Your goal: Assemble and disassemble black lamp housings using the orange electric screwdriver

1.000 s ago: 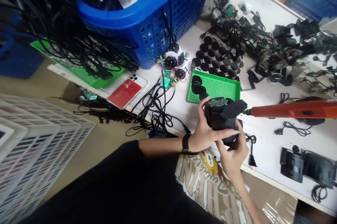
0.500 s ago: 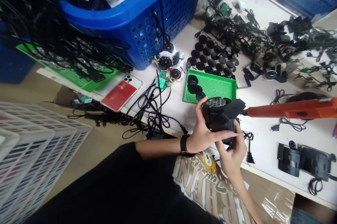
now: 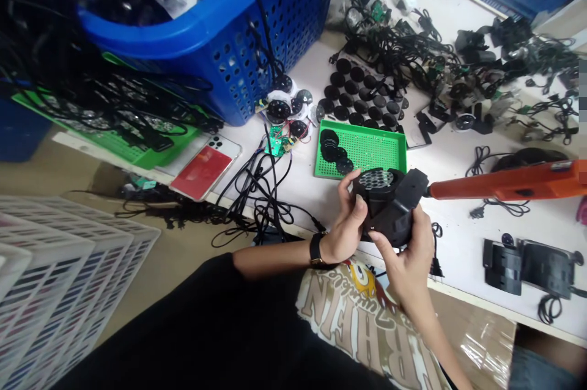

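Note:
A black lamp housing (image 3: pixel 385 213) with a round, honeycomb-patterned lens is held up between both hands, over the front edge of the table. My left hand (image 3: pixel 346 225) is closed around its left side, thumb on the front. On the right and underneath, my right hand (image 3: pixel 408 255) grips it, with the thumb against its lower front. An orange electric screwdriver (image 3: pixel 509 183) points at the housing from the right; whether its tip touches I cannot tell. Just behind the housing sits a green perforated tray (image 3: pixel 376 145) with several black discs (image 3: pixel 331 144) in it.
At the back left stands a blue basket (image 3: pixel 192 38) full of parts and cables. A red-backed phone (image 3: pixel 202 170) lies near the edge beside tangled black cables (image 3: pixel 261 194). Black round pieces (image 3: pixel 355 90) lie in rows behind the tray. Another black housing (image 3: pixel 532 268) rests at right.
My right thumb has moved down the housing's front, and my left thumb is now raised against it. The housing is turned slightly, showing more of its front. The view has shifted a little.

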Motion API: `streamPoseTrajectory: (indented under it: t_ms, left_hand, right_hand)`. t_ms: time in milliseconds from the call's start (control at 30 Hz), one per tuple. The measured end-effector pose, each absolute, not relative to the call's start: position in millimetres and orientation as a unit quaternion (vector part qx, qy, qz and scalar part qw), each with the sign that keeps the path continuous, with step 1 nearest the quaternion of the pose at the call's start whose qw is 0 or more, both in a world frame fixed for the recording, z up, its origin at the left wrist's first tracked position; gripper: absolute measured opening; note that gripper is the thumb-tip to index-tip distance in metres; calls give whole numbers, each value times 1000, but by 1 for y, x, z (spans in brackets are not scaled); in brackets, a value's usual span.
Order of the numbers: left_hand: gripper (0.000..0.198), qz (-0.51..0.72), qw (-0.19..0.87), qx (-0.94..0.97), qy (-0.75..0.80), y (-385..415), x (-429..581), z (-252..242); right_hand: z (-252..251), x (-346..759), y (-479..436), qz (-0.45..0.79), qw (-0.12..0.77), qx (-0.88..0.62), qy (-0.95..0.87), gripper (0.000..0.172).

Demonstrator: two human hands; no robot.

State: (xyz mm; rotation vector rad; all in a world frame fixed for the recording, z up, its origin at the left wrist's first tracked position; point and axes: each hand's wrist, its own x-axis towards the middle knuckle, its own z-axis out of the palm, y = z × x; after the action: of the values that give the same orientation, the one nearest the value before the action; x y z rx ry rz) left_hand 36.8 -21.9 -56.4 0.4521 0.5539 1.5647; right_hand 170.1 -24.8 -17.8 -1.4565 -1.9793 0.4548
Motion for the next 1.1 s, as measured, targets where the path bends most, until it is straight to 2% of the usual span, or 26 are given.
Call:
streamPoseTrajectory:
  t_ms: [433,567,767,967,1100]
  left_hand:
    - [74,683,598,318,274,-22,33,-63]
    - [69,680,575,341,301,-22,32,-60]
    - [69,681,584,321,303,-24,33,-62]
    - [78,680,591,318,296,-24,34,-66]
    - [76,680,626,279,262,-21,36,-67]
  right_hand:
    - [-26,176,-33,220,367,-575,-697,68]
    - [-28,173,-35,209,374,-579,-693,69]
    - [-24,168,-35,184,378,-576,-701,60]
    - [-14,177,-28,257,324,-567,-713,58]
    - [-16,179,-27,234,319,-566,-723,64]
